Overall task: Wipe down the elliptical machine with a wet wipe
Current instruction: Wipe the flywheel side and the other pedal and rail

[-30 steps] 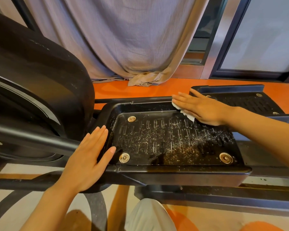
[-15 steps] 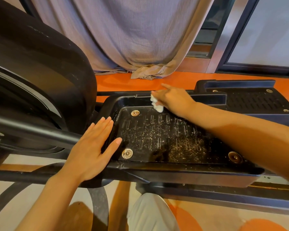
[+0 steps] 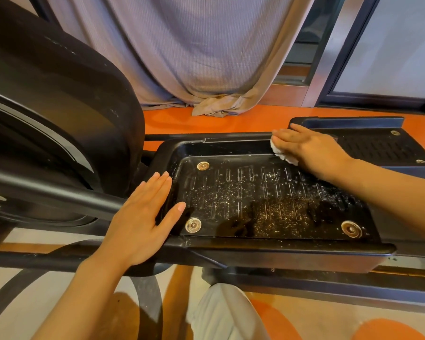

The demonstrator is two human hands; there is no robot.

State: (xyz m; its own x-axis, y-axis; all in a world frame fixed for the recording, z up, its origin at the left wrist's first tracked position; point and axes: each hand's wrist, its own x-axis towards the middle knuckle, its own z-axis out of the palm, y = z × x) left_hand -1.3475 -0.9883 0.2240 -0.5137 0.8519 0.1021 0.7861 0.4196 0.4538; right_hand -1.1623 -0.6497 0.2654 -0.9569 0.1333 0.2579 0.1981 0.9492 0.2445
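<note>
Head view: left hand (image 3: 142,217) flat, fingers straight, resting on the near pedal (image 3: 268,204) front lip of the elliptical (image 3: 59,106), right hand (image 3: 309,150) presses the white wet wipe (image 3: 284,155) against the pedal's far-right inner wall, speckled debris across the tread.

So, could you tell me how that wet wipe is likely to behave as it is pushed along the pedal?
The wet wipe looks bunched under the right hand, so it is probably soft and floppy. It seems light and should slide easily, though the crumbs on the pedal may cling to it or get smeared rather than lifted.
</note>
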